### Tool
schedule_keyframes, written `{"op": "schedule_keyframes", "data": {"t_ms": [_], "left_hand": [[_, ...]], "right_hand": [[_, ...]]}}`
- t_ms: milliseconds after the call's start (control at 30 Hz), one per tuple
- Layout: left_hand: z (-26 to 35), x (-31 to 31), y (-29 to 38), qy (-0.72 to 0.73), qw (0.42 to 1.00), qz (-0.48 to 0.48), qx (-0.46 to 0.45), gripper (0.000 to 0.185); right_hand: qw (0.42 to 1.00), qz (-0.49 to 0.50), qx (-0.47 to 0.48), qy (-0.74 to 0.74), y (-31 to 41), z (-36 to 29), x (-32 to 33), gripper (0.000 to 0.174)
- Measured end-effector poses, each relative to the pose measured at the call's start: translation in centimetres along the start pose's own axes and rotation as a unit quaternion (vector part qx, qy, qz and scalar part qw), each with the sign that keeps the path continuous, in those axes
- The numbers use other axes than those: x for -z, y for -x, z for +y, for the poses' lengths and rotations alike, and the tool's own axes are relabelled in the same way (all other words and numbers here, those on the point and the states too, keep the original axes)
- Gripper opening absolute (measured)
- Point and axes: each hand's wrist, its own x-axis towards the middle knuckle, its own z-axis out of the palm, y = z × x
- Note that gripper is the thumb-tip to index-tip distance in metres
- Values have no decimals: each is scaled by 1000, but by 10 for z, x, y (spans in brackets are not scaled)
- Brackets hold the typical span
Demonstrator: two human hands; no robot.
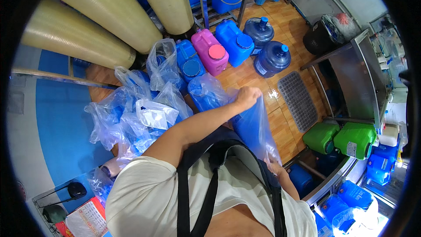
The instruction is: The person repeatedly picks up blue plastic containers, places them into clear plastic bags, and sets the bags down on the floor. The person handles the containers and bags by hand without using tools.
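My left hand (pixel 248 98) is closed on the upper edge of a transparent plastic bag (pixel 264 128). Lower and to the right, my right hand (pixel 275 166) pinches another part of the same bag, so its side is drawn taut between them. A blue container (pixel 245 126) shows through the film, partly hidden by my left arm and chest; how far the bag covers it I cannot tell. Just beyond my left forearm stands a blue jug (pixel 202 97) wrapped in plastic. Several more bagged blue containers (pixel 144 115) are grouped on my left.
Ahead stand a blue jug (pixel 190 62), a pink jug (pixel 210 52), another blue jug (pixel 233 42) and two round water bottles (pixel 272 59). Large tan tanks (pixel 108 10) rise at upper left. On the right are a grey mat (pixel 297 102), a steel counter (pixel 358 82) and green jugs (pixel 353 140).
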Motion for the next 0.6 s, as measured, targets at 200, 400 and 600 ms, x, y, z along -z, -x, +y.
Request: {"op": "schedule_keyframes", "data": {"t_ms": [200, 400, 600], "left_hand": [[-67, 31, -54, -46, 996, 30, 76, 19], [-126, 54, -72, -224, 960, 66, 157, 20], [-181, 92, -89, -329, 896, 83, 287, 22]], "right_hand": [[921, -98, 119, -357, -68, 39, -5, 65], [915, -25, 120, 384, -124, -52, 9, 30], [902, 49, 200, 379, -192, -96, -21, 23]]}}
